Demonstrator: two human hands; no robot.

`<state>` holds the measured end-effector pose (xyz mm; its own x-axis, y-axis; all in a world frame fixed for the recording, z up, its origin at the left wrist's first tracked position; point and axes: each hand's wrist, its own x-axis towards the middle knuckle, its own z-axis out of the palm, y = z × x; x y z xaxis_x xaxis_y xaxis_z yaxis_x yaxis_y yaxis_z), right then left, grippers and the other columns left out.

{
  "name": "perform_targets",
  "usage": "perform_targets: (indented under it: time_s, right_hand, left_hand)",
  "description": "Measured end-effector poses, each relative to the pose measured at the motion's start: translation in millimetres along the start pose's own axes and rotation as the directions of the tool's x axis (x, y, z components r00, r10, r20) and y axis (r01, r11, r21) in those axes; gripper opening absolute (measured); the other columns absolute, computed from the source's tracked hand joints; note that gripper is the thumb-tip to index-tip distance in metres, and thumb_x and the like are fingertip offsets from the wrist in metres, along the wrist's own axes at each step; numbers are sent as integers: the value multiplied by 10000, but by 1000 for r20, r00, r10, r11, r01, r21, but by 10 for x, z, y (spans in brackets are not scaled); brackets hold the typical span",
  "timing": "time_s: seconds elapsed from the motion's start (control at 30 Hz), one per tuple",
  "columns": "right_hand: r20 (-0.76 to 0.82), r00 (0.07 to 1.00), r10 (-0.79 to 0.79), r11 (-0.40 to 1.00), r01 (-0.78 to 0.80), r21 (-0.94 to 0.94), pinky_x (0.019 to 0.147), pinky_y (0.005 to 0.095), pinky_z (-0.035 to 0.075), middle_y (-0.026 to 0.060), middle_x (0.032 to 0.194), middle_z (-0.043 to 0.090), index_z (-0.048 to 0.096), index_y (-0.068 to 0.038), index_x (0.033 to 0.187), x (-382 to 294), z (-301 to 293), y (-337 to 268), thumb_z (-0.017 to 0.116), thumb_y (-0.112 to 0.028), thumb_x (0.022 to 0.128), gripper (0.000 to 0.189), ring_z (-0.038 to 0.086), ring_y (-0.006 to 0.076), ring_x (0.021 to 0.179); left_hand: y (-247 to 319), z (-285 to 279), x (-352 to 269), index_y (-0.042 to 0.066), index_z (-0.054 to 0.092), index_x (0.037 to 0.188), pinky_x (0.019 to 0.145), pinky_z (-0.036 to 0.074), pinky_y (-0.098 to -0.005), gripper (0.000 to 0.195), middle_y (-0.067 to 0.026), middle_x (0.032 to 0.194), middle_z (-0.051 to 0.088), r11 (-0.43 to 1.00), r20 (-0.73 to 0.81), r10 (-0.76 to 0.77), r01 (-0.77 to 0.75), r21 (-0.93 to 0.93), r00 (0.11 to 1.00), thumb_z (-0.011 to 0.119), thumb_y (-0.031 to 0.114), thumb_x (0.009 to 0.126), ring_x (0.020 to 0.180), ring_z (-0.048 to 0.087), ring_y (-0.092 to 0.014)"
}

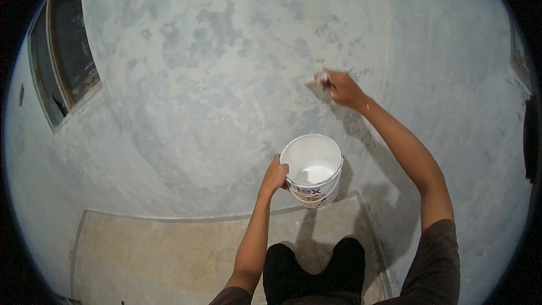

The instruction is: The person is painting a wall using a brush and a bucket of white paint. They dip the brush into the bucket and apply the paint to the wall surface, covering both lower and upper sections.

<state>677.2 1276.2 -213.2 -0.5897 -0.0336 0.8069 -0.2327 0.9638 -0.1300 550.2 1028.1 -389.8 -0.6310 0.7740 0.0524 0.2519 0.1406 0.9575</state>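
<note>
My left hand [276, 176] grips the rim of a white plastic paint bucket [315, 192], with the thumb over the edge. White paint [318, 173] lies in the bottom of the bucket, and its outside bears printed writing. Higher up and to the right, my right hand [338, 86] is closed around a paintbrush [312, 81]. The brush's bristles point left and appear to meet the wall; blur and my fingers hide most of its handle. The wall [199, 106] ahead is grey with patchy whitish areas.
A tiled floor [169, 250] with a grey border runs along the wall's foot. A dark window with a wooden frame [63, 51] is set at the upper left. Another wall [449, 93] meets this one on the right. A dark object [532, 140] hugs the right rim.
</note>
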Motion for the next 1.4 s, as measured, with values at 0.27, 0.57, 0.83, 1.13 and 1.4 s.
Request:
perform_targets:
  time_s: [0.27,0.57,0.83,1.13,1.4]
  right_hand:
    - [-461,861,-215,975,217,-48,625,410,497,225,846,628,589,-4,943,843,-217,-164,604,2,783,161,629,353,688]
    - [-25,979,-203,968,197,-156,560,416,506,177,811,640,588,-22,943,-93,532,20,634,8,755,197,621,375,650]
    - [-317,920,-230,973,215,-82,623,377,507,182,843,655,607,-25,967,839,-45,-308,609,-59,868,104,644,350,713]
    - [-220,908,-355,903,273,-330,512,435,482,153,756,592,549,-21,982,533,258,-120,609,-1,792,201,608,354,606]
    - [-6,996,-87,988,86,-128,595,380,529,141,824,642,592,-25,1055,-248,336,-324,601,-39,842,214,643,312,658]
  left_hand:
    - [41,57,16,-73,434,1243,440,560,-422,571,-291,1002,602,996,40,-12,15,-93,999,467,129,710,615,654,-361]
    - [-21,23,21,-86,442,1194,431,559,-429,529,-289,986,597,1000,12,27,-27,-4,1000,468,138,715,611,656,-369]
    - [27,23,-28,-87,448,1220,451,572,-427,549,-286,1002,601,999,-7,41,-41,13,999,464,141,722,649,665,-383]
    - [-102,52,-15,-86,455,1238,477,571,-431,554,-290,1060,606,999,-46,44,-44,2,998,455,148,736,687,673,-379]
    - [-10,-23,-126,-68,448,1255,531,576,-433,557,-307,1015,629,995,-140,21,-7,102,990,449,149,742,699,683,-390]
